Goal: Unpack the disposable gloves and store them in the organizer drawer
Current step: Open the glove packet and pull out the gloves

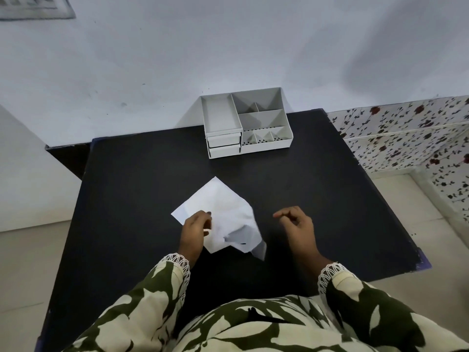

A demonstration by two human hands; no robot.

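Glove packet (223, 214) lies crumpled mid-table (330, 174) — left hand (195, 231) pinches its near-left edge. Right hand (297, 223) hovers just right of it, fingers loosely curled, holding nothing. Organizer (246, 123) sits at far edge — both drawers (224, 144) closed.

A crumpled white packet of thin plastic disposable gloves (223, 214) lies flat on the black table, well in front of the white desk organizer (247, 123). The organizer's two small front-left drawers (224, 146) sit closed, stacked beneath an open tray.
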